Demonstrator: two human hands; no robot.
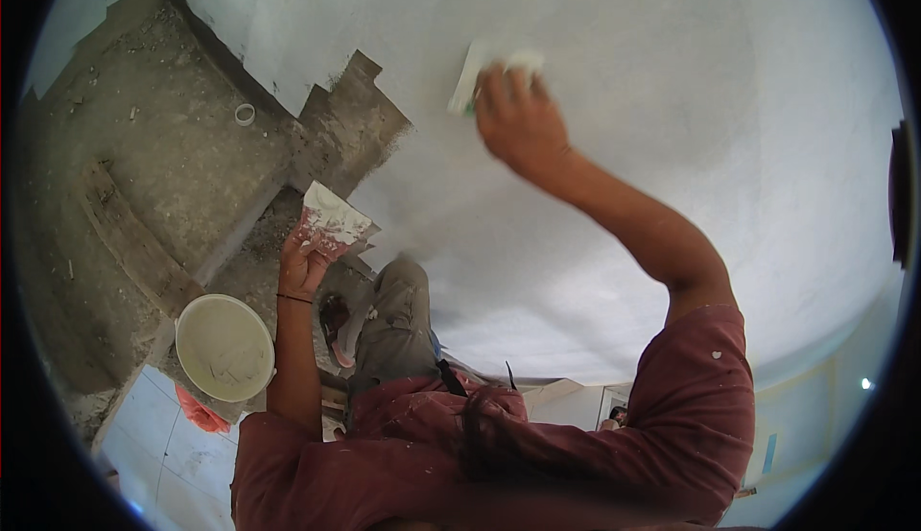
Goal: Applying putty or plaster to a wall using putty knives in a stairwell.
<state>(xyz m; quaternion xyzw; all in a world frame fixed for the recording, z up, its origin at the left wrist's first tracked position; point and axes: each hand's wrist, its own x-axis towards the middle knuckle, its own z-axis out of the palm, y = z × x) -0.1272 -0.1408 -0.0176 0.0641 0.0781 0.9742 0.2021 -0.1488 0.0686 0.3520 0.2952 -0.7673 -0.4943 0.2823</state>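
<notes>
My right hand (523, 126) is raised against the grey-white wall (633, 80), its fingers closed over a pale, flat putty spreader (466, 78). The spreader's blade seems to lie on the wall, though motion smears the hand. Lower and to the left, my left hand (303, 267) grips a reddish, flat putty board (333, 221) coated with white putty. Part of the board's underside is hidden by my fingers. Bare grey-brown cement (360, 99) shows on the wall between the two hands, beside the pale coating.
A white bucket (178, 344) with pale paste inside stands left of my left forearm. Beyond it a wooden plank (134, 238) lies on rough concrete, with a white ring (245, 115) farther off. Red plastic (200, 412) rests on white tiles. A person (615, 418) shows behind.
</notes>
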